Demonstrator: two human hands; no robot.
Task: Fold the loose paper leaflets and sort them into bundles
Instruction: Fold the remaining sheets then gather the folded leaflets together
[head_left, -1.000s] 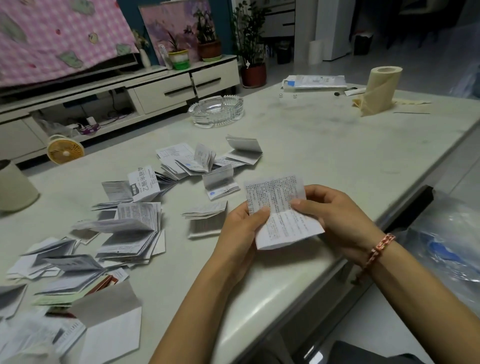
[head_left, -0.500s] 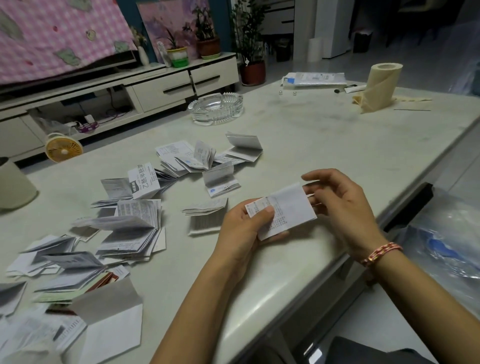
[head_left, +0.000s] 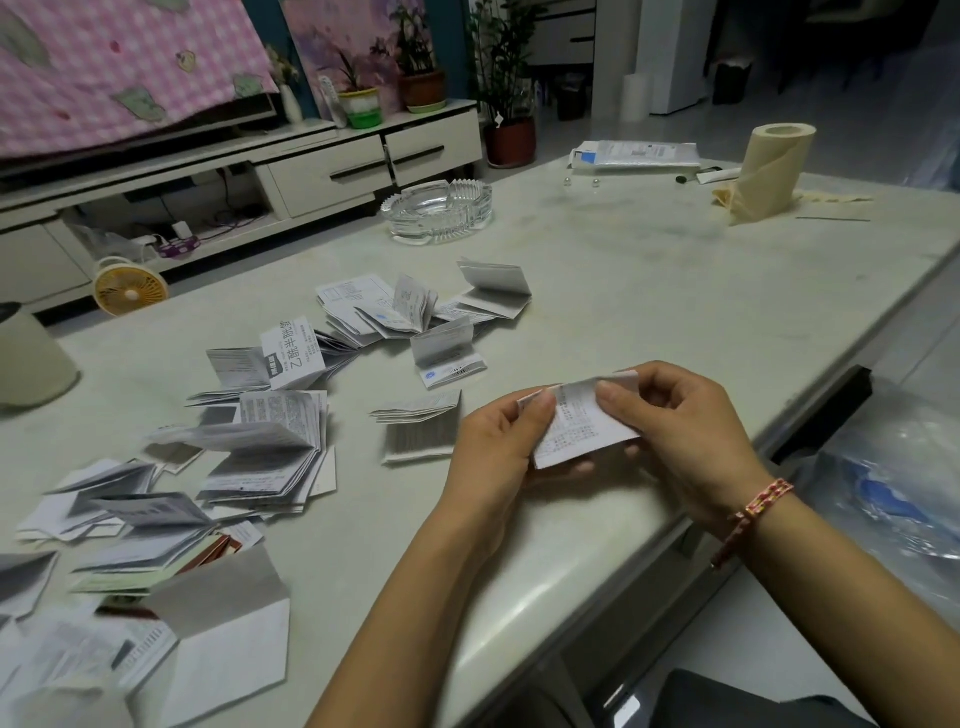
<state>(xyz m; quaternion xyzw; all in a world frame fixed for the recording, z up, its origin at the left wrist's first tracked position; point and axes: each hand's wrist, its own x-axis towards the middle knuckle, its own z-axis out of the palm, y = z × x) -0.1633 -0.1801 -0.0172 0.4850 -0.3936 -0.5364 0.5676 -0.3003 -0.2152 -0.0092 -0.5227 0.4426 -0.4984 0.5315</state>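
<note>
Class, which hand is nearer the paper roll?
Right. The right hand is in front and left of the paper roll; the left hand is farther left, across the held leaflet.

Person, two arms in view. Left hand (head_left: 498, 457) and right hand (head_left: 691, 431): bare, nails short and plain. Left forearm (head_left: 415, 597) and right forearm (head_left: 857, 597): bare to frame edge. Right wrist: braided cord bracelet (head_left: 761, 506), red and pink with pale cream strands, woven pattern, thin red tail hanging loose. Dark grey fabric (head_left: 737, 699) at bottom edge, garment type unclear.
</note>
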